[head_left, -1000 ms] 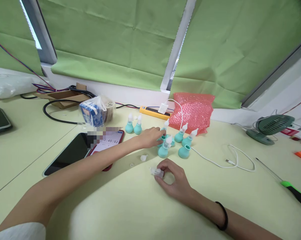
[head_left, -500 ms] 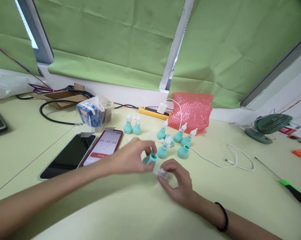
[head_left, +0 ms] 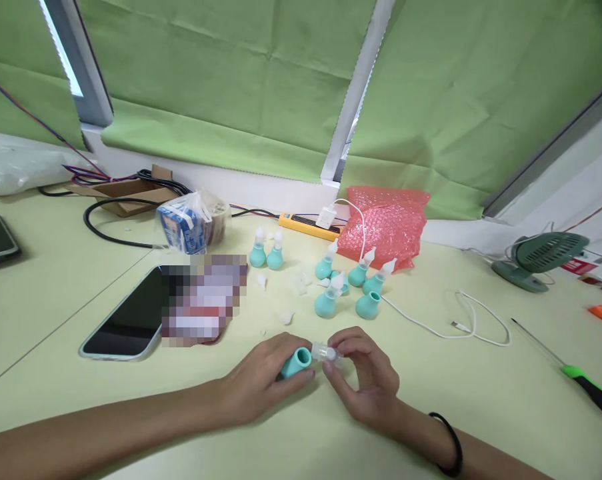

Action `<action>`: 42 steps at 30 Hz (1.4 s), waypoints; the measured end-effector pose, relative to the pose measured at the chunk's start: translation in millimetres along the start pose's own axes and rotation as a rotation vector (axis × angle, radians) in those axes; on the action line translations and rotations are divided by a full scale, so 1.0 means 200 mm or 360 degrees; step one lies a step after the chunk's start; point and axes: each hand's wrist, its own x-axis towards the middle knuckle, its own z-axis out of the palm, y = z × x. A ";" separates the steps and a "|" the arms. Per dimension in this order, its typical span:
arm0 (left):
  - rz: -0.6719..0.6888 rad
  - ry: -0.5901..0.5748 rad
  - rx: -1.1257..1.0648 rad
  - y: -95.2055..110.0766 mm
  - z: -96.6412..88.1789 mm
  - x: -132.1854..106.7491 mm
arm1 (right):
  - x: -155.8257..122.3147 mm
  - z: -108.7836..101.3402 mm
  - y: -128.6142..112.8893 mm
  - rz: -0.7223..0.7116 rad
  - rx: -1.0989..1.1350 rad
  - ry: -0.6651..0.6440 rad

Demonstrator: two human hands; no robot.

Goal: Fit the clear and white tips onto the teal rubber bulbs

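Where the near middle of the table (head_left: 471, 380) opens out, both bare hands meet, fingertips just beside one another.

Left hand (head_left: 261, 375): forearm entering from the left, low; palm down, thumb on the near side, fingers on the far side. Grip closed on one teal bulb (head_left: 291, 365), tilted, its open mouth facing right and up.

Right hand (head_left: 373, 385): forearm entering from the near right, black band (head_left: 447, 443) at the wrist; thumb and index finger in a pinch, remaining fingers curled. Grip closed on one clear fitting (head_left: 321, 351), its left end just beside the bulb's mouth; whether the two touch, cannot tell.

Far of the hands: one white tip (head_left: 285, 319); clear pieces (head_left: 301, 283); a loose cluster of teal bulbs, mostly topped, including one open bulb (head_left: 367, 305) at its near right; two capped bulbs (head_left: 267, 256) farther left.

Edges: far side, white sill (head_left: 275, 190) with power strip (head_left: 308, 227) and pink pack (head_left: 388, 223) before it. Left limit, black phone (head_left: 125, 323), near a table seam. Right limit, white cable (head_left: 431, 328), then screwdriver (head_left: 588, 387).

Room: bare tabletop from right hand to cable, and between left forearm and black phone.
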 end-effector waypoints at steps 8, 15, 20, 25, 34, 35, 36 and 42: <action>-0.0017 0.0075 0.0342 -0.01 0.03 0.00 | 0.03 0.00 -0.05 -0.0203 -0.0099 -0.0101; -0.0003 0.0013 0.0280 -0.01 0.01 0.00 | 0.01 -0.01 -0.05 -0.0192 -0.0059 -0.0128; -0.0006 -0.0001 0.0297 -0.03 0.01 -0.01 | 0.02 0.00 -0.06 0.0127 0.0085 -0.0133; 0.0026 0.0000 0.0341 -0.04 0.01 -0.02 | 0.04 0.00 -0.04 0.0658 0.0479 -0.0170; 0.0032 0.0067 0.0455 -0.06 0.04 -0.01 | 0.08 -0.04 -0.01 0.0976 0.0606 -0.0469; 0.0037 0.0060 0.0459 -0.06 0.04 -0.01 | 0.08 -0.04 -0.01 0.0953 0.0579 -0.0479; 0.0041 0.0050 0.0456 -0.06 0.04 -0.01 | 0.08 -0.04 -0.01 0.0918 0.0547 -0.0487; 0.0041 0.0009 0.0338 -0.05 0.02 0.00 | 0.07 -0.03 -0.05 0.0666 0.0371 -0.0523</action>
